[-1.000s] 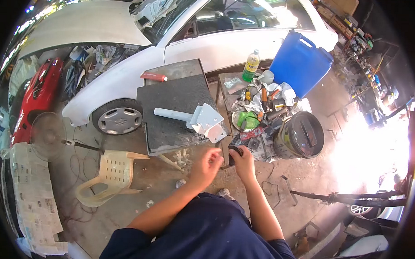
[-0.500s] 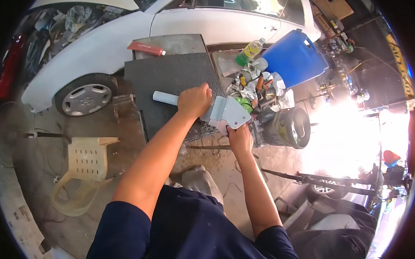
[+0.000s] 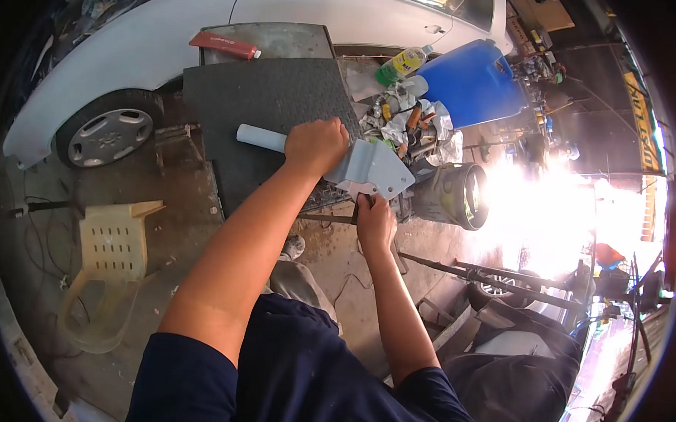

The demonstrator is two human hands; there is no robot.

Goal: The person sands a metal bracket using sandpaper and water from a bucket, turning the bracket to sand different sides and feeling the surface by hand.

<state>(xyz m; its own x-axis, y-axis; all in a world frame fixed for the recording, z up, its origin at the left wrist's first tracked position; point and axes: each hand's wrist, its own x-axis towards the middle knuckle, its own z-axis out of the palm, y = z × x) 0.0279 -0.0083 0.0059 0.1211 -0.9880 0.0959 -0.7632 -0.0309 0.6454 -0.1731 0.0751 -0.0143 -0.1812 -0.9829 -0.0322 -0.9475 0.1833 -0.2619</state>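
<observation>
My left hand [image 3: 316,147] is wrapped round a light-grey metal bracket [image 3: 384,170], which has a round tube [image 3: 260,137] sticking out to the left and a bent plate with holes on the right. The bracket is held over a dark-topped work table [image 3: 253,96]. My right hand [image 3: 376,226], closed, grips a dark-handled tool [image 3: 355,211] at the plate's lower edge. A flat pinkish patch [image 3: 358,188] shows there; whether it belongs to the tool or lies on the plate I cannot tell.
A red tube [image 3: 225,45] lies at the table's back. Right of it are a bottle with green liquid [image 3: 404,63], crumpled rubbish [image 3: 423,125], a blue jerrycan [image 3: 473,85] and a bucket [image 3: 446,196]. A white car [image 3: 120,43] stands behind; a cream plastic chair [image 3: 113,240] is at left.
The view has shifted, so the surroundings sit further left and higher. My right hand has moved left along the plate's lower edge, and the dark handle now shows. My left hand keeps its grip.
</observation>
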